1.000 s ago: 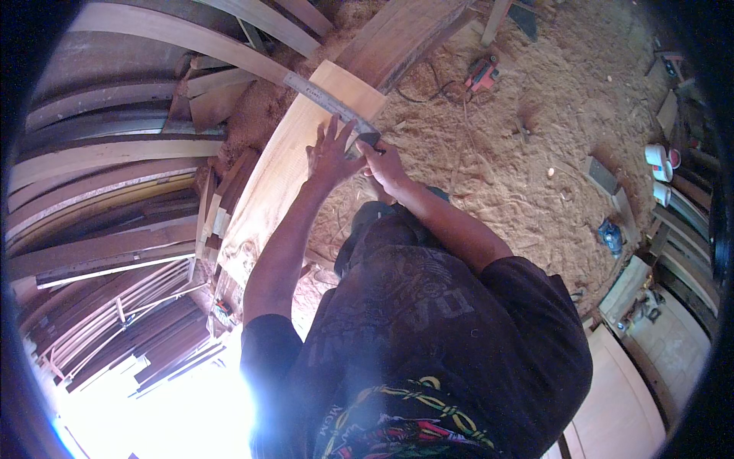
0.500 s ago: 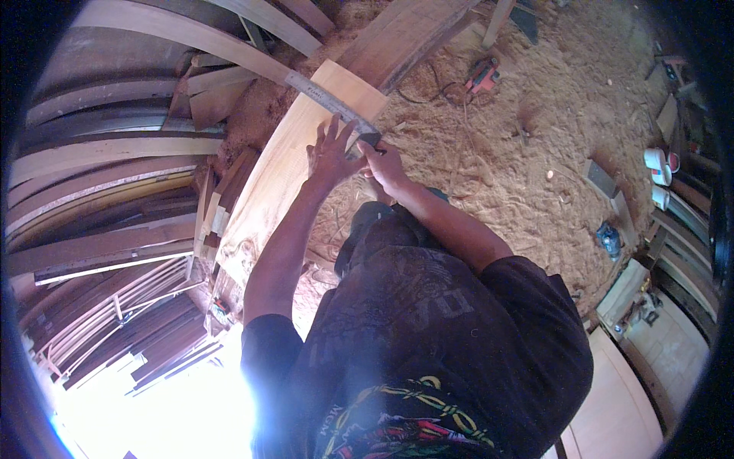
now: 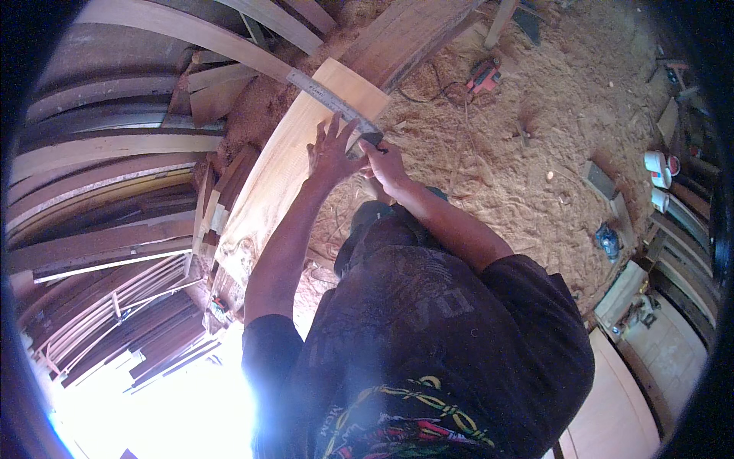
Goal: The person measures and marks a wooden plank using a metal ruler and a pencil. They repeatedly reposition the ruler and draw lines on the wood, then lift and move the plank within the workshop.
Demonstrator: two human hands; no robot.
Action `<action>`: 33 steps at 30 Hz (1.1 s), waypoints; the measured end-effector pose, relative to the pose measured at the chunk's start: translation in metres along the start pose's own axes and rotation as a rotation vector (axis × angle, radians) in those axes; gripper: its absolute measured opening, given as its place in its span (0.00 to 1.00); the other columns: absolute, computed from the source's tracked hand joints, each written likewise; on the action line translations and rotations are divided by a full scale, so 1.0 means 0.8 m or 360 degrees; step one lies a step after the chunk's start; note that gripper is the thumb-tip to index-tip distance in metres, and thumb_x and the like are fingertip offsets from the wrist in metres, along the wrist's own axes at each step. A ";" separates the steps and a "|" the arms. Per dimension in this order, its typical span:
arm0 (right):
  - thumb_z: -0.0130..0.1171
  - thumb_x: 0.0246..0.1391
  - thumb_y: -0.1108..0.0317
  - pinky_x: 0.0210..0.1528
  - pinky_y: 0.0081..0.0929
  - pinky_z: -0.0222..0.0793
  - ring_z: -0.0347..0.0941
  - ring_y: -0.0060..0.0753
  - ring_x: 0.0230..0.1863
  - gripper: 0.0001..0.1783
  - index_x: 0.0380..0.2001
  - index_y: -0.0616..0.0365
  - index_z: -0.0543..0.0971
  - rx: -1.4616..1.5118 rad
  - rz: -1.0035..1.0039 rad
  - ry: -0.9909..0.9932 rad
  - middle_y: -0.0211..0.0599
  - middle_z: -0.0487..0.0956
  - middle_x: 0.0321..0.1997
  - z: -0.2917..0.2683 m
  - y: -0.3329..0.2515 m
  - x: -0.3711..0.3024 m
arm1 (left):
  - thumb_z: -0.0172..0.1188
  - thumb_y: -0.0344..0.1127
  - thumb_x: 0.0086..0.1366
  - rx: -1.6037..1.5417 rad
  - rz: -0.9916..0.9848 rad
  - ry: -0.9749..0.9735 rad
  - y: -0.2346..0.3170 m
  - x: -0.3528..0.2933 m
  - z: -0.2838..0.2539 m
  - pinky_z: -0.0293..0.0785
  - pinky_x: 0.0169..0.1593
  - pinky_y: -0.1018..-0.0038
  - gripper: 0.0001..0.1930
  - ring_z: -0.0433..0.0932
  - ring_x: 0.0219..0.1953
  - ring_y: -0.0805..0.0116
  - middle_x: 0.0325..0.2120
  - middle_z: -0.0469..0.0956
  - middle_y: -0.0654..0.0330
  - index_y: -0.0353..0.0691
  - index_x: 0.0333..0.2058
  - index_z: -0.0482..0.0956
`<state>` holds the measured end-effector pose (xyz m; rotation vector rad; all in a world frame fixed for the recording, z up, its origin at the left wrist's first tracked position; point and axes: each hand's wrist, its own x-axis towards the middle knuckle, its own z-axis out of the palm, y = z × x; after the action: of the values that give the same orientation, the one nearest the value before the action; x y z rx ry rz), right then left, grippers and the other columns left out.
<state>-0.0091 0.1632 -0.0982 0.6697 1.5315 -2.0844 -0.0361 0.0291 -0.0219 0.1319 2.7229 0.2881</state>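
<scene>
A pale wooden board (image 3: 279, 162) runs from the lower left up to the dark timber at the top. Across it, near its far end, lies the metal blade of a carpenter's square (image 3: 319, 92); its dark stock sits at the board's right edge. My left hand (image 3: 330, 155) rests on the board just below the blade, fingers spread, the fingertips at the blade's edge. My right hand (image 3: 388, 167) is closed around the stock at the right edge, with the thumb near my left thumb. What its curled fingers hold underneath is partly hidden.
A brown plank (image 3: 397, 34) lies beyond the board. Sawdust covers the floor, where a red power tool (image 3: 483, 75) with a cord and a blue tool (image 3: 608, 242) lie. Timber planks (image 3: 115, 145) are stacked on the left. White tubs (image 3: 656, 164) stand at the far right.
Both hands and the square hold nearly the same place; only a very slight shift of the view shows.
</scene>
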 end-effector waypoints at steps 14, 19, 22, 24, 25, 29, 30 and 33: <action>0.63 0.66 0.55 0.17 0.24 0.69 0.76 0.24 0.18 0.16 0.44 0.57 0.82 0.0079 0.0005 -0.0007 0.35 0.85 0.25 0.002 -0.006 -0.006 | 0.76 0.63 0.46 0.0026 -0.0035 -0.0011 0.001 0.001 -0.001 0.56 0.67 0.28 0.54 0.44 0.78 0.43 0.77 0.47 0.58 0.66 0.72 0.61; 0.64 0.65 0.55 0.16 0.23 0.67 0.74 0.23 0.17 0.16 0.43 0.58 0.83 0.0113 -0.0026 0.0013 0.35 0.83 0.24 0.002 -0.003 -0.006 | 0.75 0.65 0.46 0.0018 -0.0054 -0.0008 0.001 0.000 0.001 0.56 0.67 0.28 0.54 0.43 0.78 0.44 0.77 0.47 0.58 0.66 0.72 0.61; 0.66 0.63 0.54 0.15 0.24 0.67 0.74 0.23 0.17 0.17 0.42 0.58 0.83 0.0103 -0.0077 0.0027 0.34 0.83 0.23 0.003 -0.001 -0.005 | 0.75 0.65 0.47 0.0004 -0.0044 -0.0007 0.001 0.000 0.000 0.56 0.67 0.28 0.54 0.43 0.78 0.43 0.78 0.46 0.59 0.66 0.72 0.60; 0.66 0.63 0.53 0.15 0.24 0.68 0.73 0.22 0.17 0.18 0.42 0.57 0.83 0.0115 -0.0086 0.0039 0.34 0.82 0.23 0.003 0.000 -0.005 | 0.74 0.66 0.47 0.0007 -0.0043 -0.0015 0.001 0.000 0.000 0.56 0.68 0.28 0.54 0.43 0.78 0.43 0.78 0.46 0.59 0.65 0.72 0.60; 0.67 0.63 0.53 0.15 0.24 0.68 0.73 0.22 0.17 0.18 0.42 0.58 0.83 0.0133 -0.0077 0.0042 0.34 0.82 0.23 0.003 0.000 -0.005 | 0.74 0.66 0.47 0.0007 -0.0042 -0.0022 0.001 0.000 0.000 0.56 0.68 0.28 0.54 0.43 0.78 0.43 0.78 0.46 0.59 0.65 0.72 0.60; 0.67 0.62 0.53 0.16 0.25 0.69 0.74 0.24 0.18 0.18 0.40 0.59 0.83 0.0160 -0.0047 0.0062 0.34 0.83 0.24 0.002 0.001 -0.004 | 0.75 0.66 0.47 0.0006 -0.0042 -0.0011 0.001 0.000 0.001 0.56 0.67 0.28 0.54 0.43 0.78 0.42 0.78 0.45 0.59 0.66 0.72 0.61; 0.67 0.62 0.53 0.16 0.25 0.69 0.75 0.24 0.18 0.19 0.40 0.60 0.83 0.0145 -0.0052 0.0064 0.35 0.83 0.24 0.002 0.002 -0.003 | 0.75 0.66 0.46 0.0009 -0.0042 -0.0006 0.001 0.001 0.001 0.56 0.67 0.27 0.54 0.43 0.78 0.42 0.78 0.45 0.58 0.66 0.72 0.61; 0.67 0.63 0.53 0.16 0.26 0.70 0.77 0.26 0.19 0.19 0.40 0.61 0.82 0.0120 -0.0062 0.0063 0.37 0.84 0.25 0.002 0.003 -0.001 | 0.75 0.65 0.45 0.0023 -0.0042 -0.0004 0.001 0.002 -0.002 0.58 0.66 0.28 0.54 0.44 0.77 0.41 0.78 0.45 0.56 0.66 0.72 0.62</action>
<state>-0.0075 0.1614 -0.0990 0.7175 1.5050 -2.1794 -0.0380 0.0295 -0.0212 0.1004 2.7226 0.2610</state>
